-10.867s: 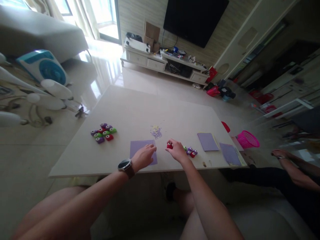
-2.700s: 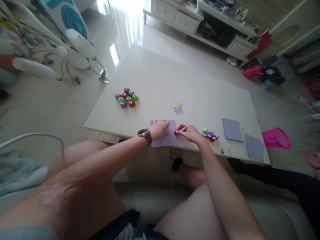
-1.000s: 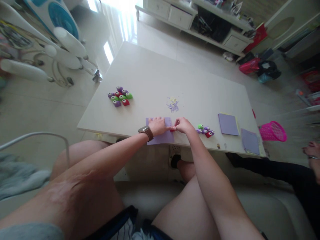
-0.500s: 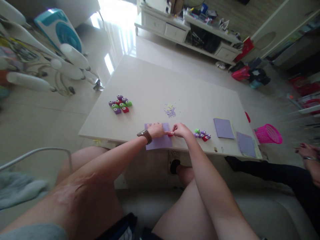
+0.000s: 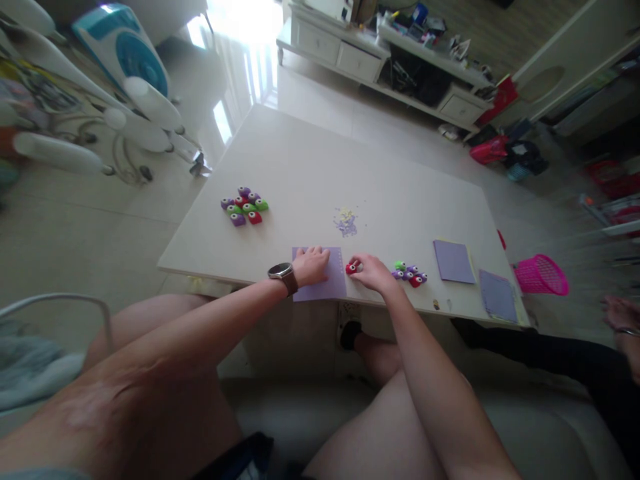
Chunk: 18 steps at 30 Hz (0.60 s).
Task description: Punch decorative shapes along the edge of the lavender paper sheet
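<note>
My left hand, with a watch on the wrist, lies flat on a purple paper sheet at the table's near edge. My right hand grips a small red punch just off the sheet's right edge. A heap of tiny purple and yellow paper bits lies beyond the sheet. A small cluster of punches sits right of my right hand, and a larger cluster of coloured punches lies far left on the white table.
Two more purple sheets lie at the right end of the table. A pink basket stands on the floor beyond. Another person's legs and hand are at far right. A fan and a TV cabinet stand further off.
My right hand has drawn the red punch off the sheet's right edge and slightly rightward. My left hand still presses the sheet. The view has tilted a little.
</note>
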Each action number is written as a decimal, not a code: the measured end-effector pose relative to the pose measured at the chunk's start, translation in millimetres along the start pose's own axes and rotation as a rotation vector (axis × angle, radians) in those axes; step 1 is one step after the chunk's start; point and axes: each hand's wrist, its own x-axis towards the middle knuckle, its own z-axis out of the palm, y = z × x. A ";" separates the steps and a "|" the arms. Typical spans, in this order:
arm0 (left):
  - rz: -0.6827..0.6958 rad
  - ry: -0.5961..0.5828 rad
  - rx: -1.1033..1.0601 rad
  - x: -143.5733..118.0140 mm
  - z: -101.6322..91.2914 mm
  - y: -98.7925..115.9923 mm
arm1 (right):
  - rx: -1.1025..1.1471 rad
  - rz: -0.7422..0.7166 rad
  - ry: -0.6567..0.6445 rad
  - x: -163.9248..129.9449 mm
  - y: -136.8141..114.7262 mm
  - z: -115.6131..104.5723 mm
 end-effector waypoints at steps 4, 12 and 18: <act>0.001 -0.010 0.010 -1.0 -1.8 1.1 | -0.059 0.070 0.022 0.5 -2.0 -5.3; 0.004 -0.021 0.015 -2.5 -4.6 1.7 | -0.182 0.177 0.012 -1.0 9.0 -7.9; 0.006 -0.011 0.001 -2.9 -4.7 2.1 | 0.047 -0.004 -0.031 1.5 -1.4 -9.8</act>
